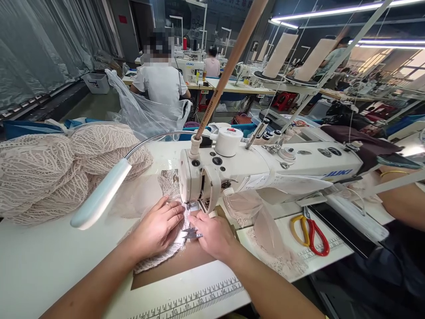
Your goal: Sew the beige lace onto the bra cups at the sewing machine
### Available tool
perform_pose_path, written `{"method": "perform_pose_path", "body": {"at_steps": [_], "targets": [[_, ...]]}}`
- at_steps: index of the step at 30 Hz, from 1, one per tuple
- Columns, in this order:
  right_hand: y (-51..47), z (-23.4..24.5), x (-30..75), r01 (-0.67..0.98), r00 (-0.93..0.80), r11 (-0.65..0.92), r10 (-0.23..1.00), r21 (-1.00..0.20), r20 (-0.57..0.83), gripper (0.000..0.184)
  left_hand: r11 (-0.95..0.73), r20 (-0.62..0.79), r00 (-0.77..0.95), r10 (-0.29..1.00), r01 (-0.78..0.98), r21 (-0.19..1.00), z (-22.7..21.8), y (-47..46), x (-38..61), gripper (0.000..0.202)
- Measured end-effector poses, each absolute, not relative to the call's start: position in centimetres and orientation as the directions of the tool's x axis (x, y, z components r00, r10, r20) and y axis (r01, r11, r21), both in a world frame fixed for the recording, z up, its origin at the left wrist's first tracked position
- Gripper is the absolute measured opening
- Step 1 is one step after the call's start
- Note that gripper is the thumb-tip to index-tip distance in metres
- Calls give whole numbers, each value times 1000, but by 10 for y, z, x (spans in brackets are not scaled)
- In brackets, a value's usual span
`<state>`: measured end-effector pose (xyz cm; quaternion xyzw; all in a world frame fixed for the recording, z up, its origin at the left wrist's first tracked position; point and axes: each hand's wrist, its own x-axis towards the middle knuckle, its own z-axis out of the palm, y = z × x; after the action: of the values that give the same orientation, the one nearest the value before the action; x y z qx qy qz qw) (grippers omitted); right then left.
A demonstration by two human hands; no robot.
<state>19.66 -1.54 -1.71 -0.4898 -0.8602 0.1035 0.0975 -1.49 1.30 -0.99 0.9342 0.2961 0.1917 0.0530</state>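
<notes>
Beige lace fabric (156, 262) lies under the needle area of a white JUKI sewing machine (262, 161). My left hand (162, 226) rests flat on the lace, fingers stretched toward the presser foot (193, 206). Just right of the foot, my right hand (215, 232) is closed around small thread snips (191, 234). The blades point left over the lace, and the grip is hidden in my palm. My right fingertips are at the fabric's edge; whether they pinch it is unclear. A brown plate (199, 253) shows beneath.
Bundled lace (43, 173) fills the table's left, behind a lamp (102, 192) on a flexible neck. Sheer lace-edged pieces (265, 230) and red-and-yellow scissors (312, 237) lie right. A printed ruler (192, 301) runs along the front. Another person's arm (403, 192) is far right.
</notes>
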Motion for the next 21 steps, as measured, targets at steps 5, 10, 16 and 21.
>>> {"method": "perform_pose_path", "body": {"at_steps": [5,10,16,21], "targets": [[-16,-17,196,826,-508,505,859,-250,55,42,-842,282,794,539,492,223,-15,12,-17,33],[-16,-14,193,843,-493,489,869,-223,44,47,-838,258,798,545,503,214,-17,13,-16,34],[-17,-17,193,851,-465,468,882,-238,71,47,-821,297,766,571,538,191,-16,13,-13,33],[-16,-20,193,853,-454,460,887,-247,86,45,-812,285,760,584,554,185,-19,15,-12,35]]}}
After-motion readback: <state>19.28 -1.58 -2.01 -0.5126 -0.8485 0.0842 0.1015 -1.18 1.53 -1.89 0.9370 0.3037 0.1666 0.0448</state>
